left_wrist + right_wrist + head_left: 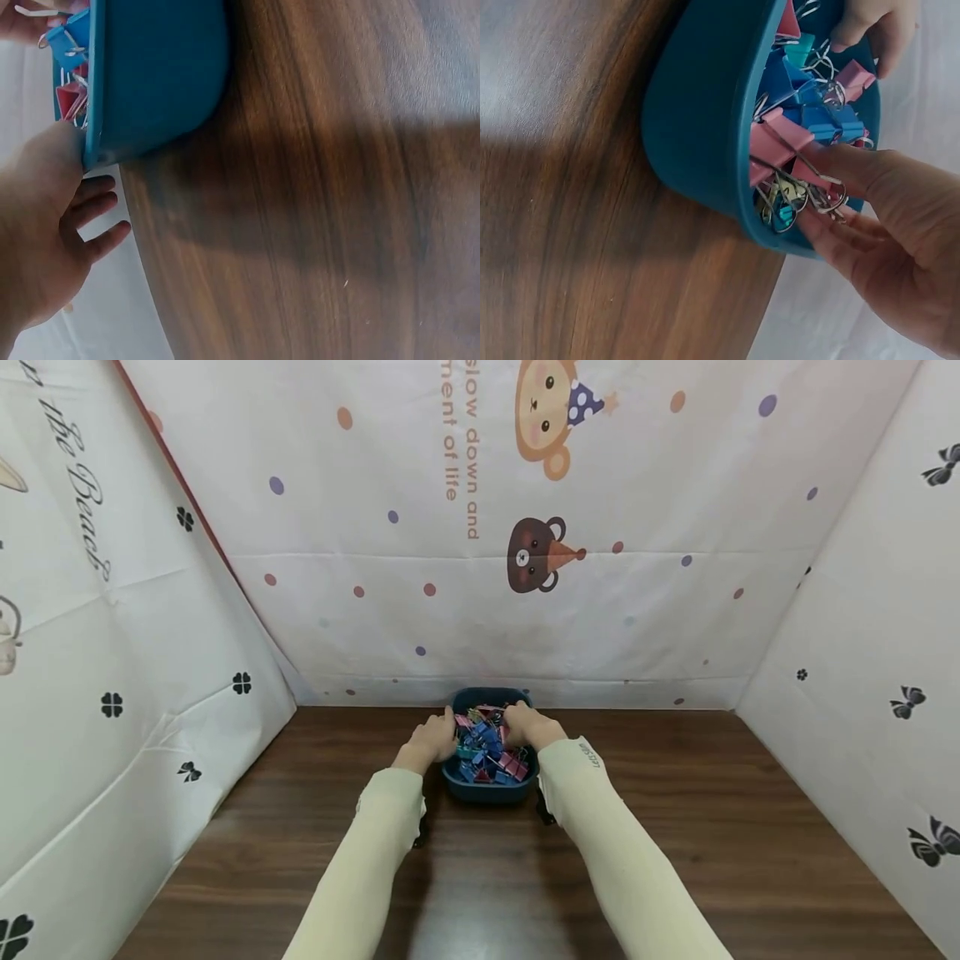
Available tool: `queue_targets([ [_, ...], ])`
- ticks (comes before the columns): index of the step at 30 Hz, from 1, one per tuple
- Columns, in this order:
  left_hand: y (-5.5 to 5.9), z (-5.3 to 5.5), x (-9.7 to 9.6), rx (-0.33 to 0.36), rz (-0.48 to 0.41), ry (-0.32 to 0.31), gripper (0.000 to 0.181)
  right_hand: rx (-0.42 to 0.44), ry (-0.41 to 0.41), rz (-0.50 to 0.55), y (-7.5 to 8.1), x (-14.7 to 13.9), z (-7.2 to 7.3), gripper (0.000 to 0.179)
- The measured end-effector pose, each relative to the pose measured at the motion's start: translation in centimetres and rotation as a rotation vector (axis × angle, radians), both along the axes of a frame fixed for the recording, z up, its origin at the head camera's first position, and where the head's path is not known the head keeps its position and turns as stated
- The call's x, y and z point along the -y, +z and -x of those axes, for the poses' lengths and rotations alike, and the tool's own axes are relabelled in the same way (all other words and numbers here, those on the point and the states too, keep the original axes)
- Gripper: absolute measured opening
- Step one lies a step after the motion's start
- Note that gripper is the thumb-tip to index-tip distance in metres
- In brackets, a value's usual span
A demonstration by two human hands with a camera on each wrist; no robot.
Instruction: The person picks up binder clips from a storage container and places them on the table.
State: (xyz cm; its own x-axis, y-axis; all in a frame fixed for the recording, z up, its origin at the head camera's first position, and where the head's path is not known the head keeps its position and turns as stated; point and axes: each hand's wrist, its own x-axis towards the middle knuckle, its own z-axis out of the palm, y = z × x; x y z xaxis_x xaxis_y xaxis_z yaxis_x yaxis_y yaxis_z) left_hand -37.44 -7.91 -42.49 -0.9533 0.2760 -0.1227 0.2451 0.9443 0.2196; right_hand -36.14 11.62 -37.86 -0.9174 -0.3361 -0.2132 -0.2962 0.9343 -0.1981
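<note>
A dark blue plastic bin (pixel 491 793) stands on the table by the back wall, heaped with binder clips (pixel 487 743) in blue, pink, red and teal with silver wire handles. At its left side my left hand (pixel 433 739) holds the rim; the left wrist view shows the thumb over the edge and the other fingers (pixel 109 241) outside the wall. My right hand (pixel 527 727) reaches in over the right side. In the right wrist view its thumb and fingers close around a pink binder clip (pixel 810 176) among the others, the fingertips partly hidden by clips.
Brown wood-grain table (pixel 712 827) spreads around the bin. White printed cloth walls rise behind it (pixel 637 635) and along the left (pixel 187 760) and right sides (pixel 847 727). Dark bands show below both sleeve cuffs.
</note>
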Motion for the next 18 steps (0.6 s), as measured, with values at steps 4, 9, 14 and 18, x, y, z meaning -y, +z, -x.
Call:
queue_targets([
  [4,-0.4,0.2,-0.5,0.013,-0.034,0.032,0.072,0.028,-0.015,0.006,0.0,0.5,0.4,0.025],
  [9,-0.9,0.6,-1.3,0.030,-0.128,0.089,0.074,0.047,-0.009,0.004,-0.1,1.0,0.6,0.027],
  [14,-2.7,0.9,-1.8,-0.012,-0.287,0.160,0.074,0.074,-0.010,-0.005,-0.3,1.0,0.9,0.030],
  [18,-3.9,0.8,-1.8,-0.086,-0.401,0.183,0.072,0.092,-0.013,0.006,-0.4,0.8,1.1,0.030],
])
